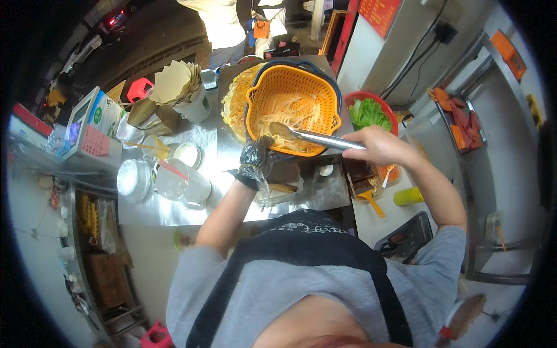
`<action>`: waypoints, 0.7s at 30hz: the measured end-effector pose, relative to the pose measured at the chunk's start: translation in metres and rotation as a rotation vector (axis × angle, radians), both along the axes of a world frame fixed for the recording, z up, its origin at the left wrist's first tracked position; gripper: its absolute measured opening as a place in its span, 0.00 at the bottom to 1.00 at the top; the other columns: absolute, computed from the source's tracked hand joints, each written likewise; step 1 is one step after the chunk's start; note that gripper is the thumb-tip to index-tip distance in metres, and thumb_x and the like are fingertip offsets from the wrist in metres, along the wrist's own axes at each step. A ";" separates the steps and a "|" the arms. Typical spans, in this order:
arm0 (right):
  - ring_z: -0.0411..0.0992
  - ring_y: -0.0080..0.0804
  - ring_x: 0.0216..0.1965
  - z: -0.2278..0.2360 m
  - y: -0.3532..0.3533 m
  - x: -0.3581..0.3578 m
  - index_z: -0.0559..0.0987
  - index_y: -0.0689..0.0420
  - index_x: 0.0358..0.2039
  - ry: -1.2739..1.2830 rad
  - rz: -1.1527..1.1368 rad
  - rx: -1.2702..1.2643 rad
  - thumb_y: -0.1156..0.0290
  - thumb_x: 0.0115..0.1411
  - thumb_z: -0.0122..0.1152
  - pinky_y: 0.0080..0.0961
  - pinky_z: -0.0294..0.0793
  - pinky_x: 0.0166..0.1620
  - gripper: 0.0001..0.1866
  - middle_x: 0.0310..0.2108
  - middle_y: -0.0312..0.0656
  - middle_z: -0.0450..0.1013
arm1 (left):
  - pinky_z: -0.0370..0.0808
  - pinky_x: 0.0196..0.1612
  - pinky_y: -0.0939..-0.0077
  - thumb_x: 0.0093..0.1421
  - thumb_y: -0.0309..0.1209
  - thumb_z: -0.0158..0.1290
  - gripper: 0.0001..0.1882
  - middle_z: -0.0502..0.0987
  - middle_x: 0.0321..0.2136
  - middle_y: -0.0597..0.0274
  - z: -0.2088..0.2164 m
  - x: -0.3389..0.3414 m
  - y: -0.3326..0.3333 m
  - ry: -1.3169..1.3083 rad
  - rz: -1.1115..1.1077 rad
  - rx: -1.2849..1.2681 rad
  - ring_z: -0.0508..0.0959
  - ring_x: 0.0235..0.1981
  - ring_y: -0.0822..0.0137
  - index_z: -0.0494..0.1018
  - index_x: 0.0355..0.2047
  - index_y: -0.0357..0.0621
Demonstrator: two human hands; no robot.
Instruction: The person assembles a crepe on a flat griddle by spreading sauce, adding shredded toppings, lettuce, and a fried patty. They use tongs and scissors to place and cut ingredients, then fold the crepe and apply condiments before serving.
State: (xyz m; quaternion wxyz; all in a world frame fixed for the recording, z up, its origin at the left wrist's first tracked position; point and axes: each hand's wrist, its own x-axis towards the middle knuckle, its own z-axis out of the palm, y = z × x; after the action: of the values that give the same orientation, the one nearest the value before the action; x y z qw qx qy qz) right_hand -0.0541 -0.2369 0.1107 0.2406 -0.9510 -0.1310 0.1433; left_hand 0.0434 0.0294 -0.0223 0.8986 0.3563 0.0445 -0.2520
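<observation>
A yellow-orange plastic basket (262, 93) sits in a dark basin (338, 93), with pale shredded strands (301, 113) at its bottom. My right hand (377, 145) is closed around metal tongs (325, 139), whose tips reach into the strands. My left hand (253, 158), in a black glove with clear plastic around the wrist, is at the basket's near-left rim. Its fingers look curled over that rim, partly hidden. Beneath and to the left of the basket, a large golden flatbread (237, 104) shows on a flat metal surface.
On the right are a red bowl (395, 119) of lettuce (370, 113), an orange-handled scraper (374, 204) and a yellow-green bottle (408, 196). Paper sleeves (177, 81) in a white bucket, a clear jug (188, 184) and stacked lids (133, 178) occupy the left. People (223, 26) stand beyond the counter.
</observation>
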 end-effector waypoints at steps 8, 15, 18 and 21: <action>0.62 0.12 0.12 -0.010 -0.018 0.016 0.74 0.58 0.26 0.730 -0.389 0.669 0.65 0.62 0.54 0.10 0.59 0.13 0.11 0.21 0.33 0.71 | 0.78 0.46 0.61 0.57 0.19 0.43 0.20 0.71 0.45 0.41 0.006 0.002 0.010 0.061 -0.043 -0.125 0.76 0.44 0.49 0.59 0.51 0.28; 0.60 0.11 0.11 -0.026 -0.016 0.028 0.74 0.59 0.43 0.790 -0.398 0.898 0.63 0.63 0.51 0.08 0.57 0.12 0.14 0.22 0.32 0.70 | 0.80 0.42 0.54 0.60 0.22 0.40 0.20 0.70 0.46 0.39 0.007 0.014 0.011 0.050 0.044 -0.096 0.75 0.45 0.45 0.56 0.53 0.28; 0.59 0.10 0.11 -0.027 -0.014 0.034 0.72 0.59 0.48 0.772 -0.371 0.943 0.63 0.65 0.48 0.07 0.57 0.12 0.16 0.22 0.31 0.68 | 0.80 0.42 0.50 0.60 0.22 0.40 0.21 0.68 0.47 0.38 0.010 0.011 0.013 -0.009 0.076 -0.119 0.74 0.45 0.42 0.54 0.54 0.28; 0.59 0.10 0.12 -0.020 -0.011 0.041 0.71 0.59 0.50 0.719 -0.369 0.961 0.62 0.65 0.46 0.06 0.58 0.13 0.17 0.23 0.29 0.68 | 0.80 0.40 0.48 0.58 0.21 0.42 0.24 0.67 0.48 0.38 0.012 0.018 0.014 -0.002 0.193 -0.127 0.74 0.45 0.41 0.54 0.55 0.33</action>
State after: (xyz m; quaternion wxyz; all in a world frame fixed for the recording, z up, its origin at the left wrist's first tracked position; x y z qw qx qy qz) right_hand -0.0131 -0.2477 0.0902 0.6912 -0.6359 0.0746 0.3352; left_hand 0.0613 0.0430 -0.0104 0.9395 0.2930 0.0614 -0.1662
